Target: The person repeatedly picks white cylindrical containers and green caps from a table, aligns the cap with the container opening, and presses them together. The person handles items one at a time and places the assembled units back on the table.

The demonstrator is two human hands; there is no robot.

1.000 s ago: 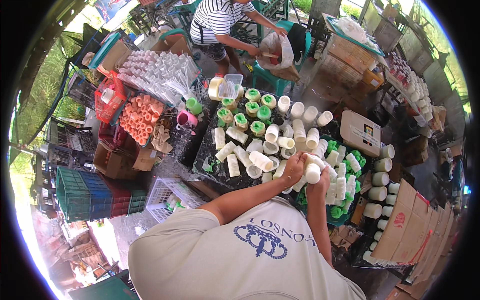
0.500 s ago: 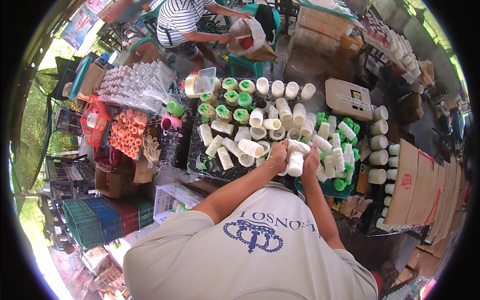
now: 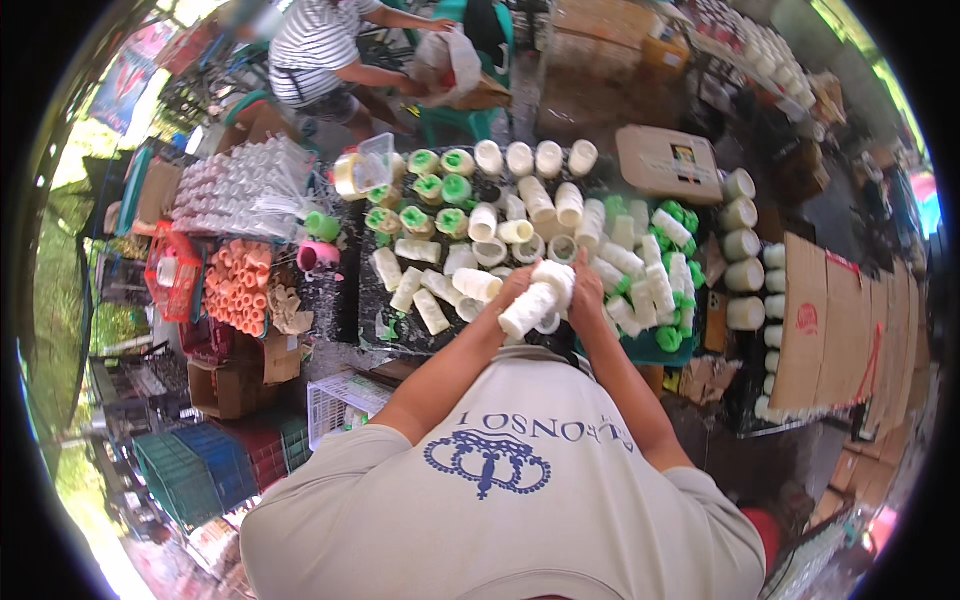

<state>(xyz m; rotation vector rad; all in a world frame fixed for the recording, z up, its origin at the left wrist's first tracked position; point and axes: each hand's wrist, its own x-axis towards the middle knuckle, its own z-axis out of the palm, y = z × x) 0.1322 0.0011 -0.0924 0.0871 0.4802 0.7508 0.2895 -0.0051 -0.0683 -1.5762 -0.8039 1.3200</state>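
Observation:
Close in front of my shirt, a white bumpy cylinder (image 3: 527,311) with a wide, soft-looking white collar at its far end tilts toward my lower left. My left hand (image 3: 517,288) is closed on the collar's left side. On the other side, my right hand (image 3: 586,296) grips it with bent fingers, partly hidden. Past my hands, white hollow cups (image 3: 483,222) and lying white textured cylinders (image 3: 431,312) crowd the black table (image 3: 385,345). Green-topped pale moulds (image 3: 414,221) stand in rows at its far left.
A teal tray (image 3: 650,352) with white cylinders and green pieces lies right of my hands. Further right are a brown box (image 3: 668,165) and stacked white cups (image 3: 744,275). Orange cups (image 3: 237,285) and white cups (image 3: 243,190) sit left. A person in stripes (image 3: 315,55) handles a sack beyond.
The held cylinder has swung from pointing nearly straight toward me to pointing lower left, and its soft collar looks more bunched. My view has shifted slightly; both hands stay on it.

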